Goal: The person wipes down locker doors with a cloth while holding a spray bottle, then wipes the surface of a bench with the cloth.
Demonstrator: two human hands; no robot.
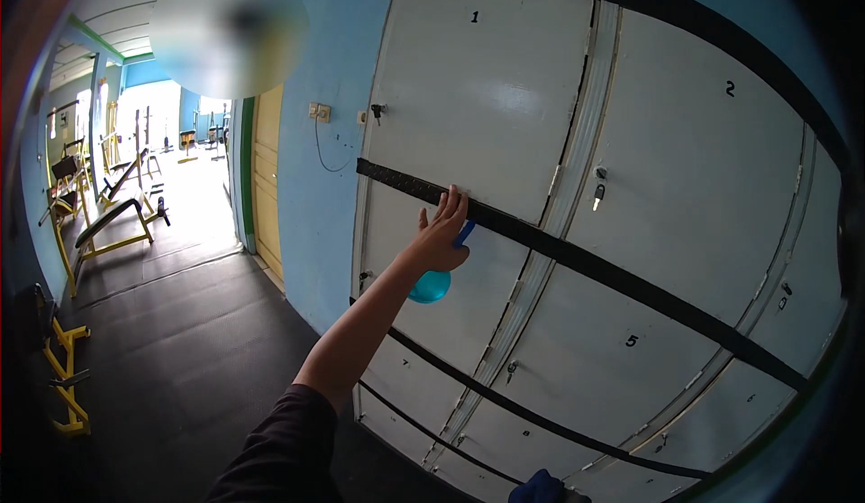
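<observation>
My left hand [441, 237] reaches up across the lockers, its fingers at the black strip below door 1 and overlapping it in view. It is closed around a spray bottle [431, 288] with a translucent teal body; a bit of its blue upper part shows beside the hand, and the rest is hidden. White locker doors [487, 88] with black numbers and small keys in their locks fill the right side. At the bottom edge a dark blue cloth [537, 488] partly shows. My right hand cannot be made out.
A blue wall with a socket [319, 112] and hanging cord adjoins the lockers. Beyond it are a yellowish door [267, 178] and a doorway into a gym room with yellow-framed benches [117, 224]. Black matting [189, 350] covers the floor. A yellow stand [68, 368] is at far left.
</observation>
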